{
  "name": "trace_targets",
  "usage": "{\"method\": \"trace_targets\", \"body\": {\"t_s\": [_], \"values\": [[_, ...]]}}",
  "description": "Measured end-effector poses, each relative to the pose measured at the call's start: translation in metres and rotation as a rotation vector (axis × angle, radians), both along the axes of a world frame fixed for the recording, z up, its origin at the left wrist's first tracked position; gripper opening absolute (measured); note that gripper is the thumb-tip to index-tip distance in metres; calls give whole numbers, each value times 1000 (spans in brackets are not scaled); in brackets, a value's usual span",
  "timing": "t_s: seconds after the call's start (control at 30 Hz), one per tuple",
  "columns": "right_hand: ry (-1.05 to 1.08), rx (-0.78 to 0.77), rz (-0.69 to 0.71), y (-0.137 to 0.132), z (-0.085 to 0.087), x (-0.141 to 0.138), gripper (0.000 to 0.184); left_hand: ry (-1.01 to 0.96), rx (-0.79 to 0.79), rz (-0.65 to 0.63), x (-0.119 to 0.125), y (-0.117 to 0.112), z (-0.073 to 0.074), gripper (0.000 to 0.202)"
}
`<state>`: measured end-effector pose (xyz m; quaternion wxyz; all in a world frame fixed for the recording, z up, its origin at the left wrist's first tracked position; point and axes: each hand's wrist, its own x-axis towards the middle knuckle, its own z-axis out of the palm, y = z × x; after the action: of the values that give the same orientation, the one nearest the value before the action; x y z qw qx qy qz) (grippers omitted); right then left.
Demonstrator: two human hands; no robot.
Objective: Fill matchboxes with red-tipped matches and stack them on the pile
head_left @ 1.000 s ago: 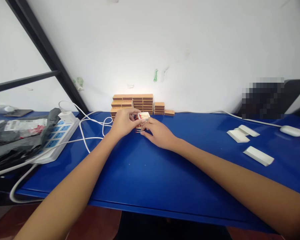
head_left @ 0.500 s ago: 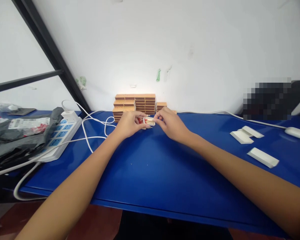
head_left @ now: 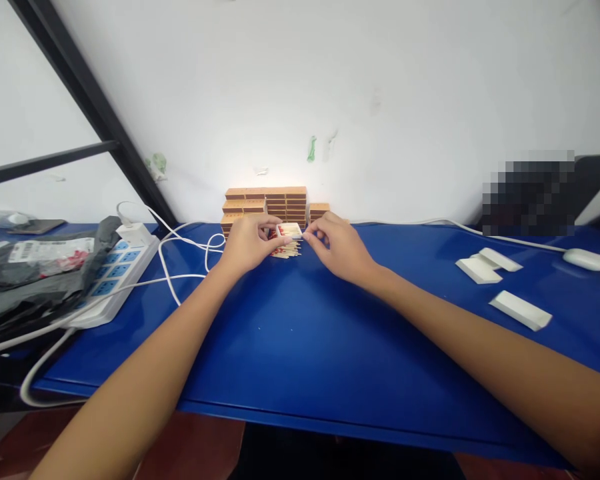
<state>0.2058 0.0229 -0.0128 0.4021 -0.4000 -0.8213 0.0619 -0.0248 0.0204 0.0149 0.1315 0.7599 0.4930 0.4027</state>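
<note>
My left hand has its fingers curled round a small white matchbox tray with red-tipped matches in it, held just above the blue table. My right hand pinches the tray's right end with thumb and forefinger. A loose heap of matches lies on the table right under the tray. Behind both hands a stack of orange-brown matchboxes stands against the white wall.
A white power strip with looping white cables lies at the left, beside grey plastic bags. Three white box sleeves and a white mouse lie at the right. A black metal frame leans at the left.
My right hand rose from the matches on the table to the tray's right end. The tray stayed in my left hand, lifted slightly. The heap of matches shows under it now.
</note>
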Motion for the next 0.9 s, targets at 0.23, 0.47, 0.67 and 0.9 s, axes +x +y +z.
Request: {"method": "trace_targets", "body": {"t_s": [0.23,0.47,0.67,0.9], "values": [[-160,-106,161,-5,-18,-22,11,-32,30,37,-3,1,1,36],[-137,-148,203,-1,-21,-28,6,11,72,18,-4,5,-3,35],[-246,-174,192,-6,-16,-24,9,3,58,21,-4,5,-3,34],[-297,-182,160,-10,-8,-11,15,17,17,35,0,0,0,33]]}}
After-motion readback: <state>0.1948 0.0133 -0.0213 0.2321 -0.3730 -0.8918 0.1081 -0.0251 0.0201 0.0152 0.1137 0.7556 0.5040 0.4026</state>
